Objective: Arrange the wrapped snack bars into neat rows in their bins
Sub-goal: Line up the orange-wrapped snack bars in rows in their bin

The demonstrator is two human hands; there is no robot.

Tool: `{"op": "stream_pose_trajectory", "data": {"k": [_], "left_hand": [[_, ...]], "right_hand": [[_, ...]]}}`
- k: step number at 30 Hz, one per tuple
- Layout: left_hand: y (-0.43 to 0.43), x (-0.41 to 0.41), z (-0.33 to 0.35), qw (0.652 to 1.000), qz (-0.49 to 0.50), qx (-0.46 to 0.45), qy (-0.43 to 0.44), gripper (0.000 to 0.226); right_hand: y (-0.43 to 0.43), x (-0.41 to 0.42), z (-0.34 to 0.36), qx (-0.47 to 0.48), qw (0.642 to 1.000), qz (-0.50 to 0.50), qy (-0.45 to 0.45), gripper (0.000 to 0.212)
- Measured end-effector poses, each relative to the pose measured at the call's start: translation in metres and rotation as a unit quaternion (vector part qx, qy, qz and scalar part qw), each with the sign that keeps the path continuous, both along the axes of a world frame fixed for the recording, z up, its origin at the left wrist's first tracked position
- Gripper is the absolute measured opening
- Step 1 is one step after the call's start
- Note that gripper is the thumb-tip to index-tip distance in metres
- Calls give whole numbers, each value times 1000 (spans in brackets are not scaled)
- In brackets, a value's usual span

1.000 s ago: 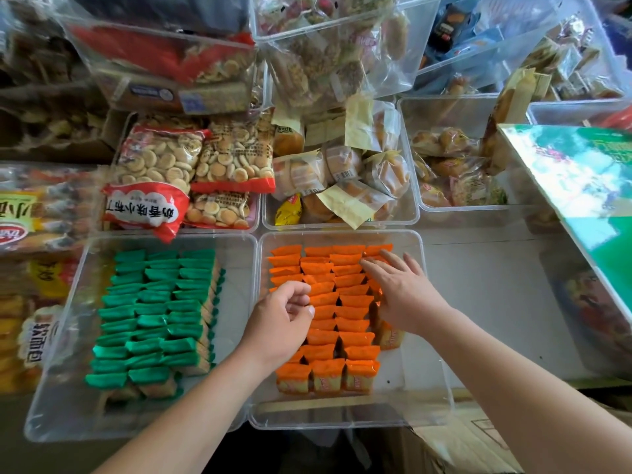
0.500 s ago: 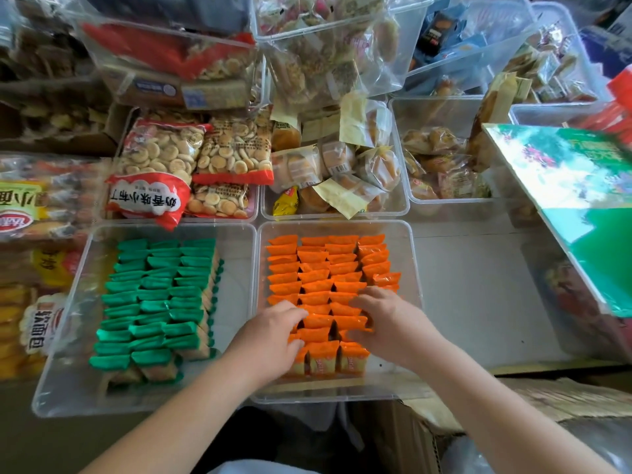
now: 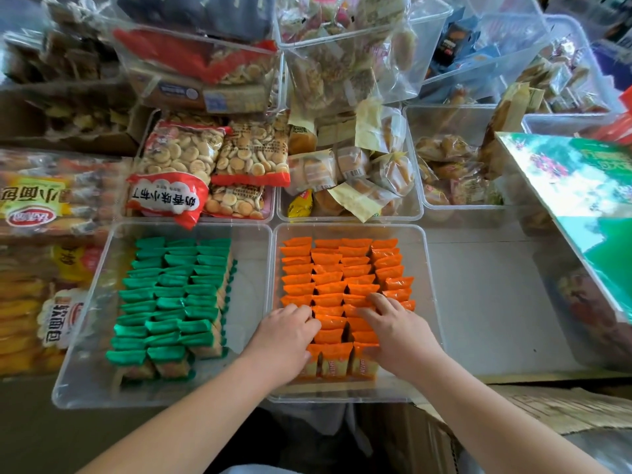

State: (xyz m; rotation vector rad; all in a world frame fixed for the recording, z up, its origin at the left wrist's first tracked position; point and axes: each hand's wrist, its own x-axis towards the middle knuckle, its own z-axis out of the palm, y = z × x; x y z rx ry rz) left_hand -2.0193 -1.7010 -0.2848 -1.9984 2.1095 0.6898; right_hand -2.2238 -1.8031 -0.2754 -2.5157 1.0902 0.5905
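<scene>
To the far left of both hands sits the clear bin (image 3: 85, 336) of green bars (image 3: 171, 299), three columns stacked tidily and untouched, well apart from the left hand (image 3: 285, 340). That hand rests in the orange bin (image 3: 424, 268), fingers curled down onto the near end of the left column of orange bars (image 3: 328, 278); whether it pinches a bar or only presses, I cannot tell. Each bar lies with its long axis running side to side, and the columns run away from the wrists toward the far wall. Now the right hand (image 3: 393, 331), just beside its partner, fingers spread flat and loose over the two right-hand columns, gripping nothing. Beyond and to the right of its fingertips, the short outer column sits skewed, jutting toward the bin wall. The right hand is plainly nearer those strays, so squaring them up looks like its job.
</scene>
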Motion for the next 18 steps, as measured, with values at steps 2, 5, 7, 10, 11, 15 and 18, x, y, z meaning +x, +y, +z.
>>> {"op": "stream_pose_trajectory", "data": {"k": [2, 5, 7, 10, 11, 15, 18], "left_hand": [[-2, 2, 2, 999, 32, -10, 36, 46], [-15, 6, 4, 997, 59, -23, 52, 52], [-30, 4, 5, 996, 70, -4, 53, 61], [-50, -3, 3, 995, 79, 29, 62, 78], [-56, -5, 2, 994, 79, 34, 63, 82], [-67, -8, -3, 995, 79, 47, 48, 96], [-70, -7, -6, 994, 92, 34, 38, 100]], "right_hand": [[-6, -4, 3, -2, 1000, -15, -16, 68], [-24, -13, 5, -50, 997, -12, -50, 52], [-39, -22, 3, -113, 993, 21, -39, 41], [-63, -33, 8, -153, 986, 54, 40, 55], [-72, -35, 9, -142, 986, 61, 60, 61], [-95, -26, 7, -106, 986, 111, 64, 83], [-99, -15, -2, -96, 986, 116, 69, 98]]}}
